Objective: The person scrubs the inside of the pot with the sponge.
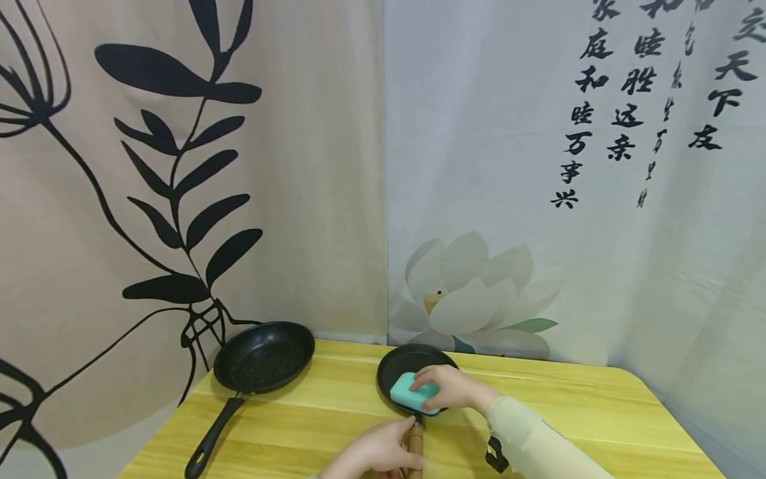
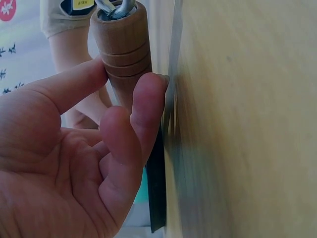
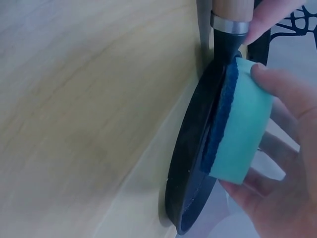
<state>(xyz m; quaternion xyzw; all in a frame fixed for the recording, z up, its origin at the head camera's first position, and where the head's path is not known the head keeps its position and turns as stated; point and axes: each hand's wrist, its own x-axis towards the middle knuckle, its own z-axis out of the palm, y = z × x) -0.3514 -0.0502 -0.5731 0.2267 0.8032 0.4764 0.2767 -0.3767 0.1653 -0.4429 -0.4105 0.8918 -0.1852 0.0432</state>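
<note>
A small black frying pan (image 1: pixel 396 364) with a wooden handle (image 2: pixel 121 37) lies on the table near its back edge. My left hand (image 1: pixel 378 448) grips that handle between thumb and fingers, with the metal hanging loop showing at its end in the left wrist view. Over the pan, my right hand (image 1: pixel 456 388) holds a turquoise sponge (image 1: pixel 408 394) by its sides. A dark blue scouring layer (image 3: pixel 224 114) on the sponge faces down into the pan, at the rim near the handle. In the right wrist view the thumb lies on one end of the sponge and the fingers curl round its far side.
To the left, a larger black frying pan (image 1: pixel 266 358) sits on the yellow wood-grain table (image 1: pixel 598 412), its black handle (image 1: pixel 213 436) pointing toward the front. A printed curtain (image 1: pixel 335 199) with leaves, a lotus and writing hangs right behind the table.
</note>
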